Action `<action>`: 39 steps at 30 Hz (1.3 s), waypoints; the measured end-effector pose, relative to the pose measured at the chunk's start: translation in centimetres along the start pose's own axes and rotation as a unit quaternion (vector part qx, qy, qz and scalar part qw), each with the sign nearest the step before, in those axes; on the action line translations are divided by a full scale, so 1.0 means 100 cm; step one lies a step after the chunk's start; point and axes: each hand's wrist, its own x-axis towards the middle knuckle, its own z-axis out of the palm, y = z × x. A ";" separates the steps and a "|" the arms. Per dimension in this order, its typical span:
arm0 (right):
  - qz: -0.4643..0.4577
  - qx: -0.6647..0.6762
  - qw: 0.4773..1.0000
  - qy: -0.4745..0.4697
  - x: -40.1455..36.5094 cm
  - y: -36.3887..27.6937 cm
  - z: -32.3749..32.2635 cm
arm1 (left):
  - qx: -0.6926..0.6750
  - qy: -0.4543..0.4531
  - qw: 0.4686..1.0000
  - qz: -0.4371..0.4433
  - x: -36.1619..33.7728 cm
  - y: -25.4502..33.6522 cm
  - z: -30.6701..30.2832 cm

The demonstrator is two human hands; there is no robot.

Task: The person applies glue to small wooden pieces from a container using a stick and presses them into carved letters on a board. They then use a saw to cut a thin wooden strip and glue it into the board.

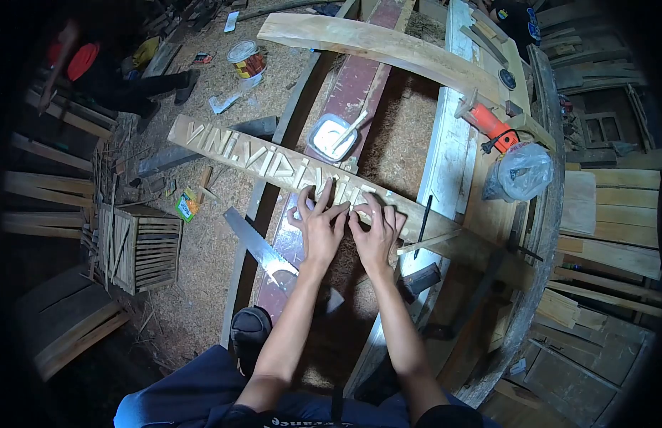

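A long wooden plank point(238, 155) lies slantwise across the beams, with raised wooden letters point(282, 165) along it. My left hand point(321, 225) rests at the plank's lower edge, fingers spread and fingertips touching the letters near the middle. Just right of it, my right hand point(377, 232) has bent fingers pinched at a small wooden letter point(361, 191), partly hidden by the fingers. Above the plank, a white tub point(324, 132) of white paste holds a stick point(351, 133). A handsaw point(256, 242) lies left of my left forearm.
A thin wood strip point(430, 241) and a black pencil-like rod point(423, 227) lie on the plank's right part. Beyond are an orange power tool point(491, 125), a plastic bag point(523, 173) and a curved board point(373, 41). A paint can point(247, 60) and slatted crate point(156, 246) stand left; another person point(110, 75) is upper left.
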 end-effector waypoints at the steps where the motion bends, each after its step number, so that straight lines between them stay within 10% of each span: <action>1: 0.001 0.001 1.000 -0.003 0.000 0.000 0.000 | 0.000 0.000 1.000 0.000 0.000 0.000 0.000; 39: -0.008 -0.051 0.999 -0.005 -0.013 -0.008 0.000 | 0.016 -0.015 1.000 0.019 -0.027 -0.002 0.003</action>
